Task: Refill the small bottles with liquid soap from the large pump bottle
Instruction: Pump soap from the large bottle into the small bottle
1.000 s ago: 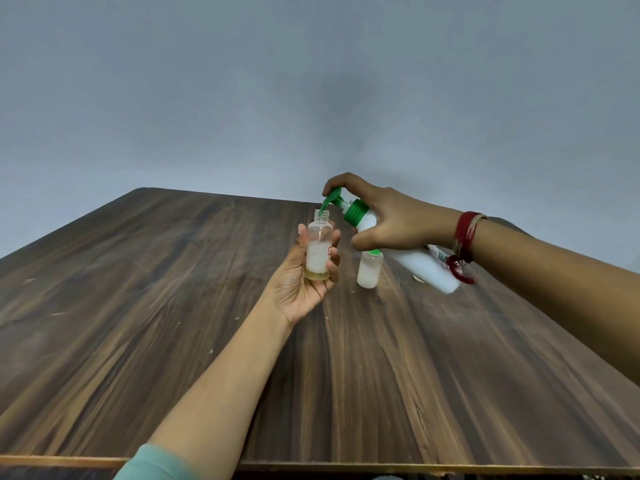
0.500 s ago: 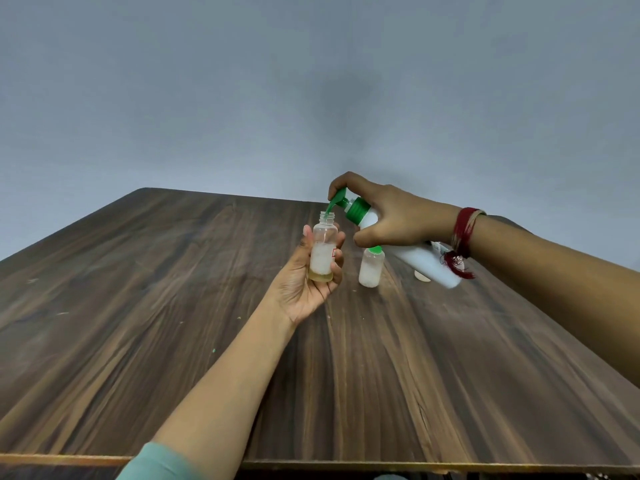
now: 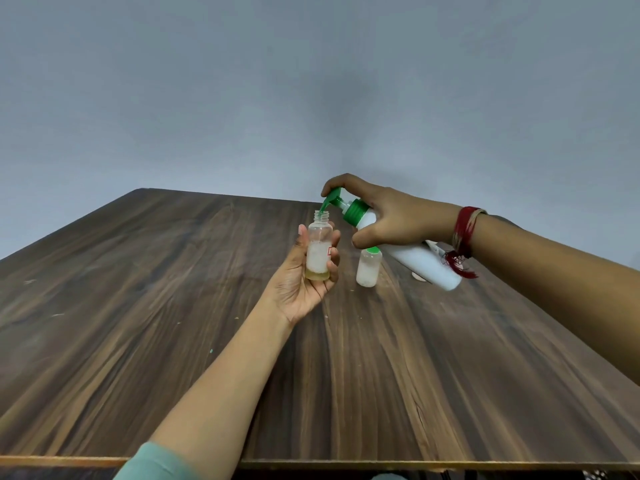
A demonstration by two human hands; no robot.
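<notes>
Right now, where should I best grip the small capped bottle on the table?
Probably round the upright body of the small capped bottle, below its green cap, from the near side: the tilted pump bottle and right hand hang over its top.

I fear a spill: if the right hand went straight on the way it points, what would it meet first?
Probably the open small bottle in the left hand: the right hand aims the green spout of the pump bottle at its mouth, seemingly just above it. Depth is unclear.
</notes>
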